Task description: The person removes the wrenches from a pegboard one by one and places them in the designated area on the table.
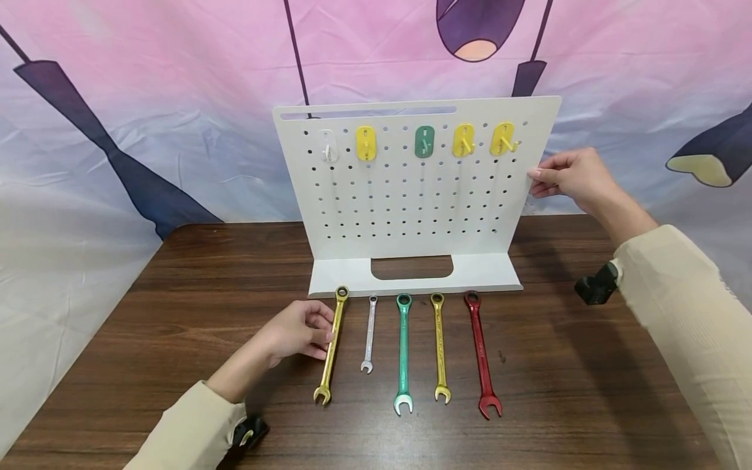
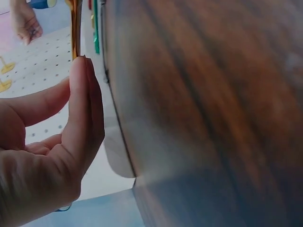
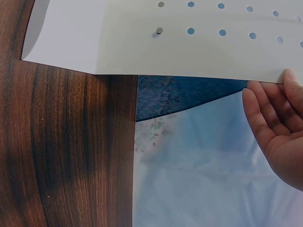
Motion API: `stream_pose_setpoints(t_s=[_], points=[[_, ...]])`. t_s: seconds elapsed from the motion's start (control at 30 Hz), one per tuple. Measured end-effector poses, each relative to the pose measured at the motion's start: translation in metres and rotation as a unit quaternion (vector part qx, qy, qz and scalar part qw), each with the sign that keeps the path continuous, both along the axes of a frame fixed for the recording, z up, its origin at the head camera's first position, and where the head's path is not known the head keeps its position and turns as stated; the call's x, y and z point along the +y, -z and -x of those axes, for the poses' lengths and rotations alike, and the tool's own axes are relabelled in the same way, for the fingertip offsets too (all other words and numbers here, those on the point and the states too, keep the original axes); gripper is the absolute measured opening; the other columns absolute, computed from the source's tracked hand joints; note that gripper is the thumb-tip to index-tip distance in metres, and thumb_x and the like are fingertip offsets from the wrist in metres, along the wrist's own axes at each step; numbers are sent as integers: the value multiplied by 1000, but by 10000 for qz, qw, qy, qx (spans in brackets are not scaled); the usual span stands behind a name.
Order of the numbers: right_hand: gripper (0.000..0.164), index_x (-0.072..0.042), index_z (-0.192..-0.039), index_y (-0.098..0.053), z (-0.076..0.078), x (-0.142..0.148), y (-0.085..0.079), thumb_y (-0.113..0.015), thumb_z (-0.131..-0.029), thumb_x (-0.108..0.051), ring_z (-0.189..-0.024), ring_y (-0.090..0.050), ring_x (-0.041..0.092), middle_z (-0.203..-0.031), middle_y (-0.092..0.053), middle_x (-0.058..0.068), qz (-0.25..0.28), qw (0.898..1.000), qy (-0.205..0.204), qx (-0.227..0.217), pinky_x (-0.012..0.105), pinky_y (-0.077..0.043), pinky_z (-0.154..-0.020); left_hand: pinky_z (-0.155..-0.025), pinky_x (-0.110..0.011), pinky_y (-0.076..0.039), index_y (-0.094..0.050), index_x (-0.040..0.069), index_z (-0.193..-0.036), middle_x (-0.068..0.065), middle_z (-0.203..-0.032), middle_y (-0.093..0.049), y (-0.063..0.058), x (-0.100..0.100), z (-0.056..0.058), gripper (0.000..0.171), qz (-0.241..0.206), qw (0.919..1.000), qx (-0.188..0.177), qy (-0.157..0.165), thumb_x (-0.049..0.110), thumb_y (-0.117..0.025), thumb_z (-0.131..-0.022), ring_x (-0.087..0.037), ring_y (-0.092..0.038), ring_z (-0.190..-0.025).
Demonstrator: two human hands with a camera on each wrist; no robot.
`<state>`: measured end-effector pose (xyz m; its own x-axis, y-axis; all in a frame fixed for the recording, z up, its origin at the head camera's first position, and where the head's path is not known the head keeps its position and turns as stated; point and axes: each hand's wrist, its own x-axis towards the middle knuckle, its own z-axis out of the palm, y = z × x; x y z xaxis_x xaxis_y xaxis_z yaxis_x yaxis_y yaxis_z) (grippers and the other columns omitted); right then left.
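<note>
My left hand (image 1: 302, 331) pinches the shaft of a gold combination wrench (image 1: 336, 336), whose open end points toward me. In the left wrist view that gold wrench (image 2: 75, 28) rises from the fingertips. With thumb and fingers, my right hand (image 1: 572, 175) grips the right edge of a white pegboard (image 1: 411, 241); the right wrist view shows the thumb on the front of the board (image 3: 213, 56). To the right of the held wrench lie a small silver wrench (image 1: 369, 336), a green wrench (image 1: 403, 352), a second gold wrench (image 1: 440, 346) and a red wrench (image 1: 482, 359).
Across the pegboard's upper part sit a white hook (image 1: 328, 146), a yellow hook (image 1: 366, 143), a green hook (image 1: 424, 142) and two more yellow hooks (image 1: 463, 140). The board's base stands on a dark wooden table (image 1: 194, 287), before a printed cloth (image 1: 235, 130).
</note>
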<state>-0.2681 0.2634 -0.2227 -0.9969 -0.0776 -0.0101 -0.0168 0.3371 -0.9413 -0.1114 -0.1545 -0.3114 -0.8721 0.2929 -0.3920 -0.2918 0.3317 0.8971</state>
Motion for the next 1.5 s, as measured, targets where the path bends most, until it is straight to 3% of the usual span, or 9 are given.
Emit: stream_pose_setpoints(t_s=[0.43, 1.07, 1.5], points=[[17, -10, -70, -68, -1, 0, 0, -63, -86, -8, -58, -64, 15, -65, -65, 5, 231, 9997, -66, -20, 28, -58, -60, -56, -32, -57, -48, -11, -96, -13, -76, -52, 10, 4, 0, 15, 450, 9989, -144, -69, -16, -53, -82, -18, -55, -62], [16, -10, -70, -69, -1, 0, 1, -63, -85, -8, -59, -63, 15, -65, -65, 4, 173, 9998, -42, 31, 27, -58, -59, -55, -31, -58, -50, -11, -93, -14, -71, -56, 6, 5, -2, 16, 916, 9949, -60, -414, -18, -55, -80, -16, -56, -59], [16, -10, -71, -69, -2, 0, 0, -63, -85, -7, -59, -64, 16, -65, -65, 5, 310, 9995, -56, 14, 28, -58, -60, -56, -33, -58, -51, -10, -97, -14, -76, -58, 1, -1, -3, 16, 1006, 9943, -41, -339, -15, -55, -82, -19, -57, -62]])
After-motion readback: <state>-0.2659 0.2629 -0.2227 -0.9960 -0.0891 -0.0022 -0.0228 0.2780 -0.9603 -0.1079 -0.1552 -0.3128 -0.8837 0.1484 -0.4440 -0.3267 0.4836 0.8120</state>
